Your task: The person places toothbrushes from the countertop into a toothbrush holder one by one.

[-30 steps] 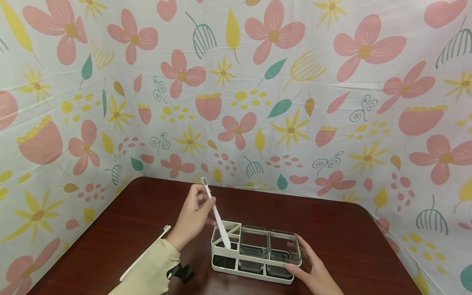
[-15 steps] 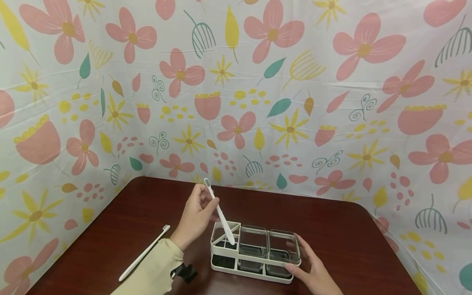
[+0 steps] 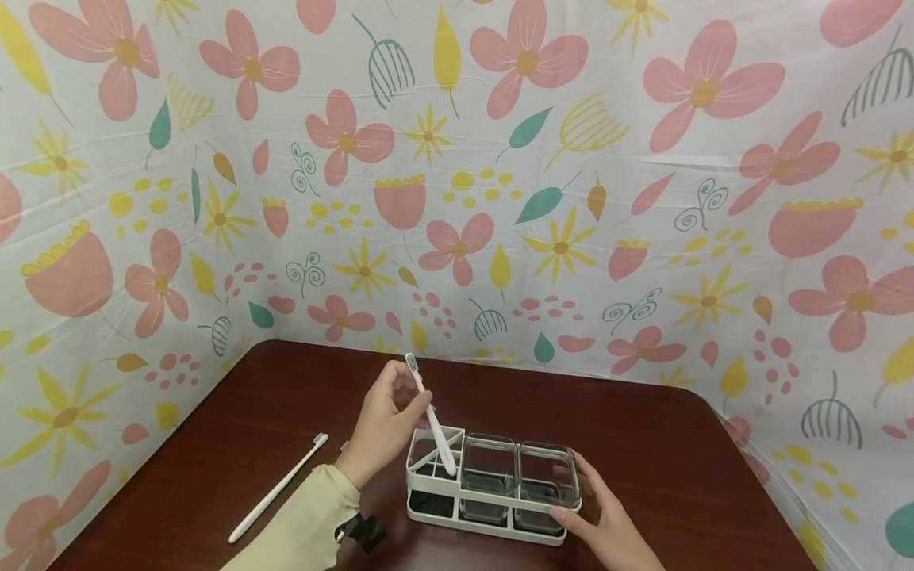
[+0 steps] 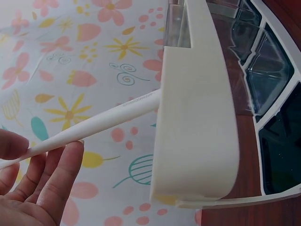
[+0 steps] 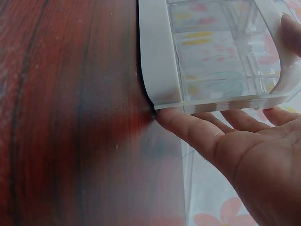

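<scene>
My left hand (image 3: 385, 416) pinches a white toothbrush (image 3: 442, 444) between thumb and fingers, bristle head up. The brush slants over the divided left end of a white toothbrush holder (image 4: 197, 122), its handle end low among the dividers. In the left wrist view the holder's side wall hides that handle end. Two clear square cups, a left one (image 3: 489, 468) and a right one (image 3: 548, 474), sit in the holder's other openings. My right hand (image 3: 612, 523) grips the holder's right end, thumb at the front and fingers around the side and back.
A second white toothbrush (image 3: 277, 489) lies slanted on the dark red-brown table (image 3: 628, 428), left of my left forearm. A black wrist strap part (image 3: 366, 531) hangs below the left sleeve. Flower-printed cloth (image 3: 457, 159) walls in the back and sides.
My left hand has moved a little right and down with its toothbrush, whose handle end has shifted right over the dividers. The right hand keeps its hold on the holder.
</scene>
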`<control>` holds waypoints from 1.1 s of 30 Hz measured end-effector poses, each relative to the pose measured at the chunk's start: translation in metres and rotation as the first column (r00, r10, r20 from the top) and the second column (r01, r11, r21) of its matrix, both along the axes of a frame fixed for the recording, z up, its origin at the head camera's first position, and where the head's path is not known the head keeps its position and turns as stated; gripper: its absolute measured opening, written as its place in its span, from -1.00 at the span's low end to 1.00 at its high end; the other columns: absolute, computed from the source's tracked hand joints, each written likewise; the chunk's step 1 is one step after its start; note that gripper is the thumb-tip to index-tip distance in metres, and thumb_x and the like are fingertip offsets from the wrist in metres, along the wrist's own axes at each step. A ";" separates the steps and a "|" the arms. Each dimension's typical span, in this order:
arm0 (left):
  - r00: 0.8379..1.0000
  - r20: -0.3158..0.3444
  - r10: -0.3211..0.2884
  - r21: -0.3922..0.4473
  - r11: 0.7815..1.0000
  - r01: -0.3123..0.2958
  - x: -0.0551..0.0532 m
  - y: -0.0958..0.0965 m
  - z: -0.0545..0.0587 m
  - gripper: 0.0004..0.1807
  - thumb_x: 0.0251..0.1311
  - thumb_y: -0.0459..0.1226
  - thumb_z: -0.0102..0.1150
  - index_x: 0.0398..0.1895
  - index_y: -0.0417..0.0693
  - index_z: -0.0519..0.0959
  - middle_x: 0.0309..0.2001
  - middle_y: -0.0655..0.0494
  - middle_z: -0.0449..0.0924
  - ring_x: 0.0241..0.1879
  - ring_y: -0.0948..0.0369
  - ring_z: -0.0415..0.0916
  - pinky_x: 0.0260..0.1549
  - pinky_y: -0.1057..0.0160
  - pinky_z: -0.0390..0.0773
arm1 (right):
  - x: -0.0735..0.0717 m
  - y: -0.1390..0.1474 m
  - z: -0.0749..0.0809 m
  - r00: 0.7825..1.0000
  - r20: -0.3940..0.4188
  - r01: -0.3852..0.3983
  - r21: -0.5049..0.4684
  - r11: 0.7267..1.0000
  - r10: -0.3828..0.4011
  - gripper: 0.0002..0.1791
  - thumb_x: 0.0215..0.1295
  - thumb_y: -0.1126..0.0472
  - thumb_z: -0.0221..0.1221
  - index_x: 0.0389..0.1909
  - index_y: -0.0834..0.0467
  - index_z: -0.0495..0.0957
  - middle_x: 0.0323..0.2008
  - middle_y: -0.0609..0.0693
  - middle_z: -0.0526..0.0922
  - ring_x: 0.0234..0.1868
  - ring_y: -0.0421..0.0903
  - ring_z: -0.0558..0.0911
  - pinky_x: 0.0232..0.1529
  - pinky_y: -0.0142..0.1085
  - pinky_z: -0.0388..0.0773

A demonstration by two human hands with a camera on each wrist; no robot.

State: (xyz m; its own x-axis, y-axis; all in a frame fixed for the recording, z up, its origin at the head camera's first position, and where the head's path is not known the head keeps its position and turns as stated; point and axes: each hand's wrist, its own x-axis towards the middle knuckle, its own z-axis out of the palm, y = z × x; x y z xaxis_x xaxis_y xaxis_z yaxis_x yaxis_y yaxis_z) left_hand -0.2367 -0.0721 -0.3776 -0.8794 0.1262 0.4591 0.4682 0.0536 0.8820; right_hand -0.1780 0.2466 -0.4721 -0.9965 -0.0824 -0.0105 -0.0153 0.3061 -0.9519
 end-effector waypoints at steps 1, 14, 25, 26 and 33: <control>1.000 -0.003 0.005 -0.008 1.000 -0.005 0.000 0.000 -0.001 -0.79 0.26 -0.52 0.17 -0.17 -0.20 0.36 -0.33 -0.09 0.53 -0.42 0.04 0.62 -0.44 0.06 0.68 | 0.000 0.000 0.000 1.000 0.002 0.001 -0.001 1.000 -0.001 -0.09 0.32 0.17 0.28 0.54 0.11 -0.05 0.32 0.26 0.37 0.37 0.27 0.28 0.05 -0.11 0.51; 0.999 -0.029 0.040 -0.119 0.992 -0.043 0.002 0.002 -0.012 -0.70 0.12 -0.49 0.35 -0.26 0.01 0.46 -0.39 0.10 0.52 -0.38 0.16 0.59 -0.46 0.18 0.64 | 0.001 0.001 0.001 1.000 -0.004 0.001 0.001 1.000 -0.001 -0.09 0.31 0.18 0.29 0.53 0.08 -0.04 0.32 0.24 0.39 0.37 0.24 0.30 0.04 -0.15 0.52; 0.996 0.008 0.086 -0.109 0.990 -0.085 0.014 0.008 -0.003 -0.73 0.11 -0.56 0.30 -0.32 -0.08 0.46 -0.41 0.08 0.52 -0.33 0.10 0.59 -0.40 0.23 0.64 | 0.001 0.001 0.001 1.000 0.005 -0.008 -0.011 1.000 0.008 -0.09 0.32 0.17 0.28 0.53 0.10 -0.05 0.33 0.27 0.36 0.38 0.27 0.27 0.04 -0.20 0.51; 0.996 0.010 0.084 -0.105 0.991 -0.083 0.017 0.008 0.001 -0.73 0.10 -0.58 0.29 -0.33 -0.10 0.46 -0.41 0.05 0.52 -0.34 0.08 0.59 -0.41 0.22 0.65 | 0.001 0.001 0.001 1.000 0.004 -0.009 -0.011 1.000 0.009 -0.09 0.31 0.17 0.28 0.53 0.10 -0.05 0.33 0.27 0.36 0.38 0.27 0.27 0.04 -0.20 0.51; 0.998 0.013 0.068 -0.083 0.994 -0.067 0.022 0.010 0.005 -0.76 0.11 -0.59 0.26 -0.35 -0.16 0.45 -0.42 0.00 0.51 -0.37 0.07 0.59 -0.44 0.19 0.66 | 0.001 0.001 0.001 1.000 -0.003 -0.008 -0.021 1.000 0.008 -0.10 0.30 0.18 0.30 0.52 0.10 -0.03 0.32 0.28 0.37 0.36 0.26 0.31 -0.01 -0.26 0.53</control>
State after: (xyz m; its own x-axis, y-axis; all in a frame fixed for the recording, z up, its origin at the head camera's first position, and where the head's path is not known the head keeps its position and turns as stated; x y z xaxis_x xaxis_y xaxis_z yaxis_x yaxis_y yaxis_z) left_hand -0.2143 -0.0625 -0.3721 -0.8941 0.1033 0.4357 0.4472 0.1573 0.8805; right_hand -0.1765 0.2472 -0.4713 -0.9959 -0.0905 -0.0057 -0.0206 0.2863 -0.9579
